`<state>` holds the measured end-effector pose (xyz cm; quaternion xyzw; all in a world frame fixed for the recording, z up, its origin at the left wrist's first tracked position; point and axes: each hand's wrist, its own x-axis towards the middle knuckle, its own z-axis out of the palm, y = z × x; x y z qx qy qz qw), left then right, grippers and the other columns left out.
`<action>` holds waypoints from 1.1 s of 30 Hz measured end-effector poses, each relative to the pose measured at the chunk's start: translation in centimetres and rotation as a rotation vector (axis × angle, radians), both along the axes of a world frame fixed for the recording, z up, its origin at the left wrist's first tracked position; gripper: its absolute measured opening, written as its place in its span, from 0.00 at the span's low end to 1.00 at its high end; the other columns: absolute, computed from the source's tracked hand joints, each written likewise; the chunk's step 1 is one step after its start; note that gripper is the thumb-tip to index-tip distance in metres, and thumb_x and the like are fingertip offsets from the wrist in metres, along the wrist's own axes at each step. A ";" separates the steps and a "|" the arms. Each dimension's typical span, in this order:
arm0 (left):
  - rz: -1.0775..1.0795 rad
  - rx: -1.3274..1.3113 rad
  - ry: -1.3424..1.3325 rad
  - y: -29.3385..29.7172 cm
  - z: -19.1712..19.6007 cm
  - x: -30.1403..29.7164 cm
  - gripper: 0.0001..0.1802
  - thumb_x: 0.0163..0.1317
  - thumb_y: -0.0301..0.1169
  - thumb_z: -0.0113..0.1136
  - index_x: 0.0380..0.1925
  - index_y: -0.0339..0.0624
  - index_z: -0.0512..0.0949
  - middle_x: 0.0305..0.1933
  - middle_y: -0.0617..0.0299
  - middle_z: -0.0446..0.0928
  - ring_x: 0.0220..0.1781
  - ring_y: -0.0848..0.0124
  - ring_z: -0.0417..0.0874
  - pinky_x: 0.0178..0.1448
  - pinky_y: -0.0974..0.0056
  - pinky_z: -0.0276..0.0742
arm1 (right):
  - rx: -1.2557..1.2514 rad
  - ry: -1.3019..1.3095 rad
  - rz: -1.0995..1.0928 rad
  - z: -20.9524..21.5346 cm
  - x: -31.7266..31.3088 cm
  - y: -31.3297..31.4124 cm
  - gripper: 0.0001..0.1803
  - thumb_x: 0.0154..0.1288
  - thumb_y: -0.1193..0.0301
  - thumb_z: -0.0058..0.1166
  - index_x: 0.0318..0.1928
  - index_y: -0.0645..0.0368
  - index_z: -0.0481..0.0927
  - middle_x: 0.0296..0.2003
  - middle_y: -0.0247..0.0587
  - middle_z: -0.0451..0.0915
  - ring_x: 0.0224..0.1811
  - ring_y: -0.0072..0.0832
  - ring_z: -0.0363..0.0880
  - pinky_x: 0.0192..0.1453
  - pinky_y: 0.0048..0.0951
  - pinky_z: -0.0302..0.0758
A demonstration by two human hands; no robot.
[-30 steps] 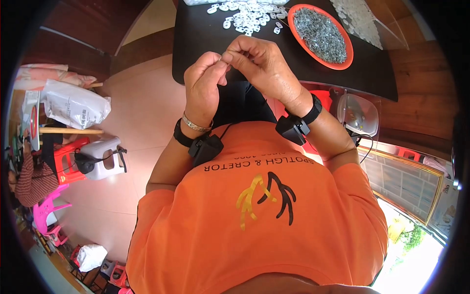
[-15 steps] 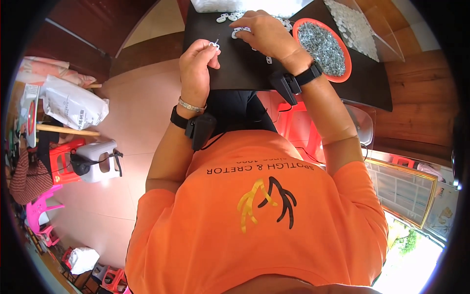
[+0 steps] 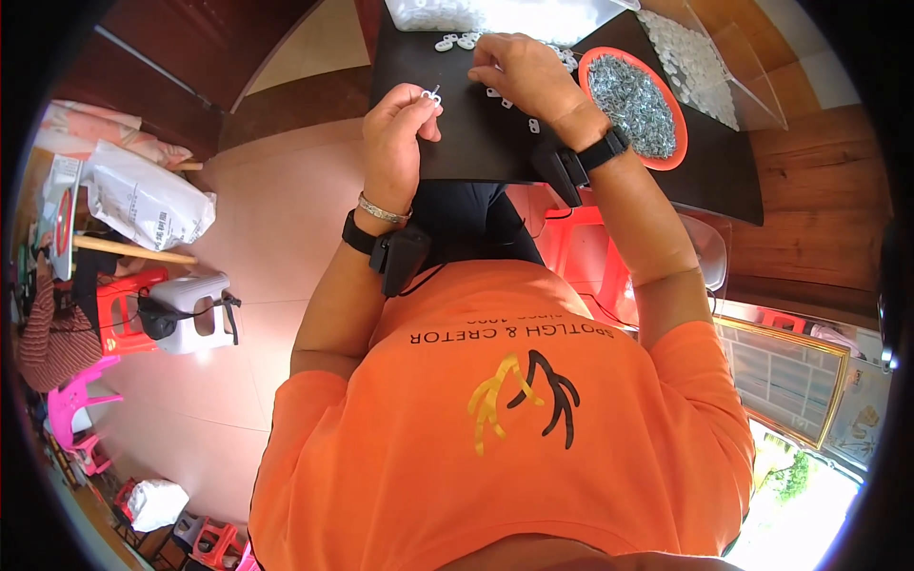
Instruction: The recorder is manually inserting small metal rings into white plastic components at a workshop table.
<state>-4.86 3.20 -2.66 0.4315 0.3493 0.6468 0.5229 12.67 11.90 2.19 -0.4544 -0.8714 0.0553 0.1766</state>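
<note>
My left hand (image 3: 395, 124) pinches a small white plastic piece (image 3: 431, 99) between thumb and forefinger at the left of the dark table. A thin metal pin, perhaps a nail, sticks up from that piece. Over the table to its right is my right hand (image 3: 533, 76), its fingers bent and the thumb close to the forefinger. Whatever it may hold is hidden. Several white plastic pieces with holes (image 3: 464, 41) lie beyond the hands, and a few more, such as a loose white piece (image 3: 534, 126), lie beneath and beside the right hand.
An orange-rimmed bowl (image 3: 680, 133) full of small metal pins stands right of my right hand. Behind are a translucent tub (image 3: 495, 13) and a clear bin of white pieces (image 3: 700, 71). The dark table's (image 3: 466, 157) near edge lies before me. A person (image 3: 59, 328) is at far left.
The whole view has shifted slightly. My right hand has drawn its fingers in, and the white piece formerly seen at its fingertips no longer shows. The left hand keeps its pinch.
</note>
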 end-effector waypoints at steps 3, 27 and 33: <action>0.002 0.001 -0.005 -0.2 0.1 0.0 0.09 0.60 0.28 0.53 0.25 0.34 0.74 0.21 0.66 0.69 0.24 0.78 0.68 0.33 0.71 0.66 | -0.188 0.228 -0.098 0.5 0.6 -1.4 0.09 0.61 0.66 0.59 0.38 0.59 0.80 0.32 0.39 0.81 0.34 0.31 0.80 0.41 0.29 0.74; -0.174 0.073 -0.150 -3.4 1.6 3.1 0.10 0.66 0.30 0.46 0.35 0.33 0.72 0.29 0.58 0.74 0.30 0.71 0.74 0.40 0.64 0.74 | -0.621 1.337 0.108 -2.6 0.8 -11.1 0.07 0.66 0.78 0.55 0.43 0.65 0.81 0.36 0.34 0.82 0.41 0.17 0.78 0.48 0.21 0.75; -0.185 0.083 -0.187 -3.4 1.3 3.2 0.09 0.66 0.30 0.46 0.34 0.35 0.72 0.30 0.59 0.74 0.30 0.71 0.74 0.40 0.65 0.73 | -0.821 1.410 0.142 -2.4 1.4 -10.8 0.08 0.65 0.77 0.56 0.43 0.64 0.81 0.34 0.34 0.83 0.39 0.19 0.80 0.47 0.20 0.76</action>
